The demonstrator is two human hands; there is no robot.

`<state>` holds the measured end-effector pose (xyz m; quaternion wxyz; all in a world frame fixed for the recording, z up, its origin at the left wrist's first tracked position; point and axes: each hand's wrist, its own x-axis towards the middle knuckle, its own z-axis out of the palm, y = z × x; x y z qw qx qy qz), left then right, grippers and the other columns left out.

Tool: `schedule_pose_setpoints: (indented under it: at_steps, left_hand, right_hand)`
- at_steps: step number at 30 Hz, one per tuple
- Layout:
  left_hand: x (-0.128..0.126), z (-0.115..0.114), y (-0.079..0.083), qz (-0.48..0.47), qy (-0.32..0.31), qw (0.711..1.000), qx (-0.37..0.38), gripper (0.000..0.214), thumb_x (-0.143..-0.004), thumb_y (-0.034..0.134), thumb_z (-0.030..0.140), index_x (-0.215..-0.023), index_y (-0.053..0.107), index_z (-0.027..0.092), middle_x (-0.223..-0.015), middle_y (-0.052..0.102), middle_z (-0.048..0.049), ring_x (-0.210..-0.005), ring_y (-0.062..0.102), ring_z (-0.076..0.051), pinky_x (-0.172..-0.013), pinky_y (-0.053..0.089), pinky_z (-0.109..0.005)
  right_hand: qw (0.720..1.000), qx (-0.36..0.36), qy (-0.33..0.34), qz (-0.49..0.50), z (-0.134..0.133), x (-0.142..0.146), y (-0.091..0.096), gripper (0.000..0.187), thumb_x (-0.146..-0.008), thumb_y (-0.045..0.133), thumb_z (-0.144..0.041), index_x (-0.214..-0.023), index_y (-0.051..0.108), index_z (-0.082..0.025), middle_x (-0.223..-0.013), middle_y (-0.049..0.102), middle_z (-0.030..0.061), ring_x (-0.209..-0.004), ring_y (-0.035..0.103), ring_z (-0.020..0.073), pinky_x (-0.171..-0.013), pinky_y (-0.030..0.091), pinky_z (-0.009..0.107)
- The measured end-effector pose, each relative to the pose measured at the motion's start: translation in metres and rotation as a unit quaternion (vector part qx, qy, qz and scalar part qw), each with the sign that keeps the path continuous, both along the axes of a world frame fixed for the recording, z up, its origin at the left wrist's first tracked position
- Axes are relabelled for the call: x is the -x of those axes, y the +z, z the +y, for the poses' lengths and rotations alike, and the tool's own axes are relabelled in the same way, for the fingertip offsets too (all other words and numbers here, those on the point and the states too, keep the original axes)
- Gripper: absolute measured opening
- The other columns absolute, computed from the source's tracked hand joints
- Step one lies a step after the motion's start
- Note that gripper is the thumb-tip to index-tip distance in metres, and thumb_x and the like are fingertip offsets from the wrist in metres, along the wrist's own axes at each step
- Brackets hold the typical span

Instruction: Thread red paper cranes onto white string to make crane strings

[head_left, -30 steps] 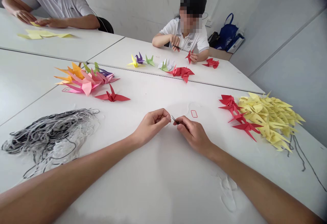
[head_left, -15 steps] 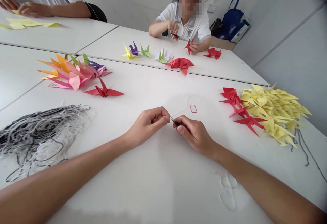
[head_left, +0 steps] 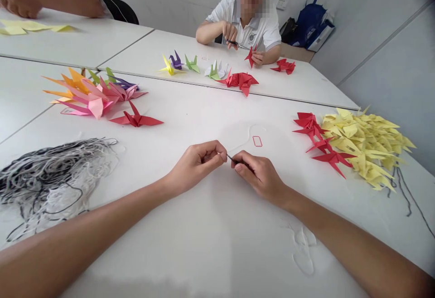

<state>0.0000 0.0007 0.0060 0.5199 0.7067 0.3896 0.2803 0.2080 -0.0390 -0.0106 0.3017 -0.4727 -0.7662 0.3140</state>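
Note:
My left hand [head_left: 204, 159] is closed in a pinch on a thin white string [head_left: 245, 143]. The string trails from its fingertips to the right across the white tabletop. Close beside it, my right hand [head_left: 258, 173] is closed around small dark tweezers [head_left: 231, 158]. Their tips point left and reach my left fingertips. Whether the tips grip the string is too small to tell. Another loose white string [head_left: 303, 250] lies by my right forearm.
Black-and-white strings [head_left: 50, 175] are heaped left. Pink and orange paper cranes [head_left: 95, 96] stand beyond, with a red crane [head_left: 136, 117] nearby. Red cranes [head_left: 319, 141] and piled yellow cranes [head_left: 360, 139] lie right. Opposite, a person's hand [head_left: 258, 56] holds a red crane.
The tweezer tips, slightly apart before, now look together. My hands have barely moved. At the far left, the other person's hands have shifted, and the view has tilted slightly.

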Motion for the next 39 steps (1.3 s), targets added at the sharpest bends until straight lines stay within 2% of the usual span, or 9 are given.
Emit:
schedule_pose_setpoints:
  at_steps: [13, 21, 32, 39]
  left_hand:
    - [0.0003, 0.0005, 0.0011, 0.0, 0.0, 1.0, 0.003, 0.017, -0.091, 0.045, 0.025, -0.08, 0.057, 0.018, -0.06, 0.037, 0.0063, -0.053, 0.027, -0.007, -0.047, 0.023, -0.019]
    - [-0.0003, 0.0002, 0.0006, -0.001, 0.001, 1.0, 0.003, 0.017, -0.091, 0.047, 0.026, -0.08, 0.057, 0.018, -0.06, 0.037, 0.0065, -0.053, 0.027, -0.007, -0.047, 0.023, -0.019]
    - [-0.0002, 0.0001, -0.0005, 0.002, 0.001, 1.0, -0.001, 0.018, -0.092, 0.046, 0.026, -0.08, 0.057, 0.018, -0.061, 0.035, 0.0061, -0.054, 0.026, -0.007, -0.048, 0.023, -0.02]
    - [-0.0002, 0.0, 0.0031, 0.006, 0.0, 1.0, 0.012, 0.018, -0.091, 0.047, 0.027, -0.08, 0.057, 0.018, -0.06, 0.034, 0.0063, -0.053, 0.025, -0.008, -0.047, 0.022, -0.02]
  right_hand:
    - [0.999, 0.012, -0.015, 0.029, -0.0005, -0.0009, -0.0015, 0.025, -0.101, 0.043, -0.039, -0.088, 0.053, -0.02, -0.062, 0.039, -0.0065, -0.053, 0.032, 0.0084, -0.054, 0.027, 0.023]
    - [1.0, 0.006, -0.004, 0.009, -0.0007, -0.0003, -0.0007, 0.025, -0.1, 0.046, -0.042, -0.092, 0.055, -0.02, -0.066, 0.046, -0.006, -0.055, 0.037, 0.0079, -0.057, 0.029, 0.023]
    - [0.999, 0.024, -0.014, 0.029, 0.0002, -0.0009, -0.0009, 0.025, -0.101, 0.045, -0.04, -0.088, 0.054, -0.02, -0.062, 0.039, -0.0066, -0.054, 0.032, 0.0085, -0.054, 0.026, 0.023]
    - [1.0, 0.019, -0.009, 0.019, 0.0001, -0.0004, -0.0006, 0.026, -0.1, 0.046, -0.043, -0.09, 0.055, -0.02, -0.065, 0.044, -0.0058, -0.054, 0.035, 0.0084, -0.055, 0.028, 0.023]
